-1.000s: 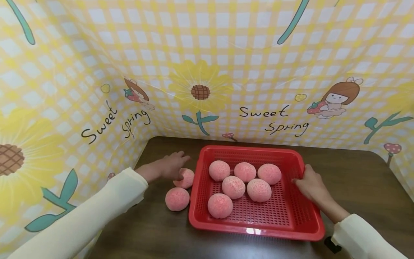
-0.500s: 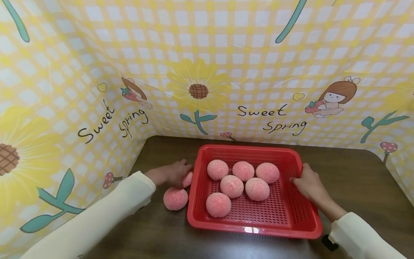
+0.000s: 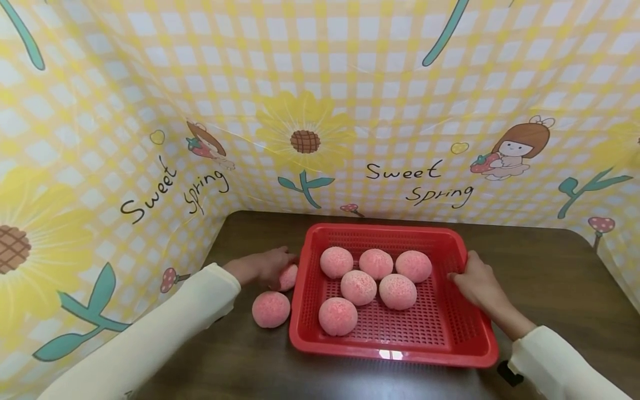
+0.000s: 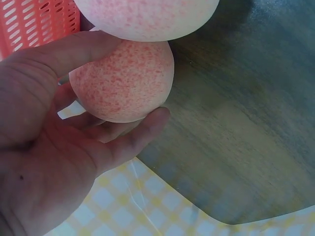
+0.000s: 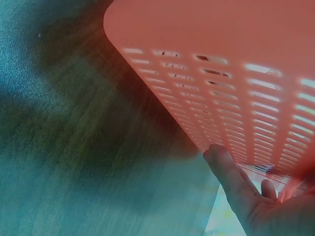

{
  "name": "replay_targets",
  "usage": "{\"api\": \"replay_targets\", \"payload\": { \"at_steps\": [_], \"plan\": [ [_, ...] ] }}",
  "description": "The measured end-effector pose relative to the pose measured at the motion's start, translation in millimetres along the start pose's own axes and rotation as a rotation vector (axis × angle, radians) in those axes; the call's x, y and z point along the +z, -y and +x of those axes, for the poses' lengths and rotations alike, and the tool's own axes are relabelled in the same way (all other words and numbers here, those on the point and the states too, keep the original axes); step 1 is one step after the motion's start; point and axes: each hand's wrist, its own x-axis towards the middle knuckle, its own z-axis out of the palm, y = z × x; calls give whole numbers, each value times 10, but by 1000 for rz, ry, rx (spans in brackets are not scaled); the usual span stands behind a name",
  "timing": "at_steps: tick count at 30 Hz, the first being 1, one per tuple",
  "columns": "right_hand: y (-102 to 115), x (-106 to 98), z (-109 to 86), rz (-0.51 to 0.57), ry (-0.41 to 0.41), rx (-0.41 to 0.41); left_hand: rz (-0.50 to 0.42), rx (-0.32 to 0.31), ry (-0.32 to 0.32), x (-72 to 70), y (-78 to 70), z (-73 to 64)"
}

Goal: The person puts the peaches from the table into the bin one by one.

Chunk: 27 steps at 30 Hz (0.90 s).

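Note:
My left hand (image 3: pixel 270 266) is left of the red plastic basket (image 3: pixel 390 359), its fingers and thumb curled around a pink peach (image 3: pixel 288 278) on the table. In the left wrist view that peach (image 4: pixel 125 83) sits between thumb and fingers, partly covered by a nearer peach (image 4: pixel 147 17). The nearer one, a peach (image 3: pixel 271 309) on the table, lies just in front of the hand. My right hand (image 3: pixel 480 280) grips the basket's right rim, thumb inside. The right wrist view has its fingers against the basket's perforated outer wall (image 5: pixel 197 29). Several peaches (image 3: pixel 358 288) lie in the basket.
A dark wooden table (image 3: pixel 550 266) carries everything. Yellow checked cloth (image 3: pixel 350 111) with printed flowers hangs behind and to the left, close along the table's edges. Inside the basket, the peaches sit mostly toward the back and left; its front right floor (image 3: pixel 425 333) shows bare mesh.
My left hand has come down and forward onto the rear peach outside the basket and taken hold of it. The right hand stays on the basket rim.

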Motion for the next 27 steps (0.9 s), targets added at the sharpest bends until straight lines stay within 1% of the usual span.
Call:
{"api": "replay_targets", "payload": {
  "at_steps": [5,9,12,14,17,22,26,27],
  "plan": [
    [-6,4,3,4,-1,-3,15,34,12,-7,18,8],
    [-11,12,2,9,2,-3,25,40,36,-36,29,23],
    [-8,19,5,18,7,-1,28,14,47,-72,39,31],
    [-5,22,7,22,8,0,42,-1,39,-108,47,33],
    [-6,20,9,23,8,2,55,-11,10,-175,61,28],
    [-20,5,10,17,1,2,78,-6,-82,-313,81,-1],
    [-26,3,17,19,1,0,97,-19,-149,-479,41,-78],
    [-26,7,19,18,-1,-3,104,-12,-169,-532,31,-100]
  ]
}}
